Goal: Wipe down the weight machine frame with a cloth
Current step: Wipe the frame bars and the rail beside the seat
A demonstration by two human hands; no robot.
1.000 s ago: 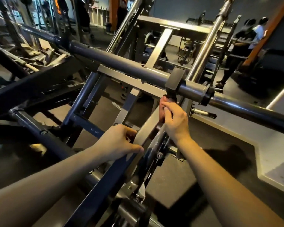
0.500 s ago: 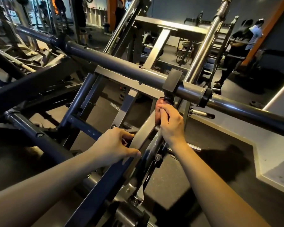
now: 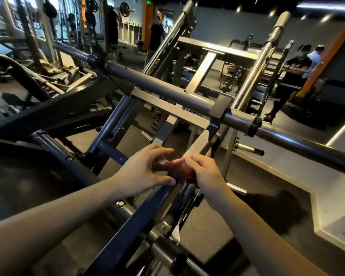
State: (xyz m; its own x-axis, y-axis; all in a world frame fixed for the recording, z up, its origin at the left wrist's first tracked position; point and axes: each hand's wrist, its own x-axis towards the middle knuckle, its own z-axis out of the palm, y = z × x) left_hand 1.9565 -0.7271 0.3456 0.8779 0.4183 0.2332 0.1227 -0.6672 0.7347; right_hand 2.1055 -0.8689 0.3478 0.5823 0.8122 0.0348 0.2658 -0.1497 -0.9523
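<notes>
Mid-wipe: right hand fingers clenched round cloth on slanted frame bar; left hand fingers loose, touching cloth's end. Most of frame likely still unwiped.

Cloth on frame bar, between both hands.

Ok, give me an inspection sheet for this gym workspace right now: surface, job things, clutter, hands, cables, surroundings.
Surface: dark rubber floor, a pale raised platform at right.
Job's things: reddish-brown cloth bunched on a slanted bar of the frame.
Clutter: nothing seen.
Hands: right hand grips the cloth; left hand touches it, fingers spread.
Cables: nothing seen.
Surroundings: people standing at back right, another at back centre; other machines at left.
</notes>
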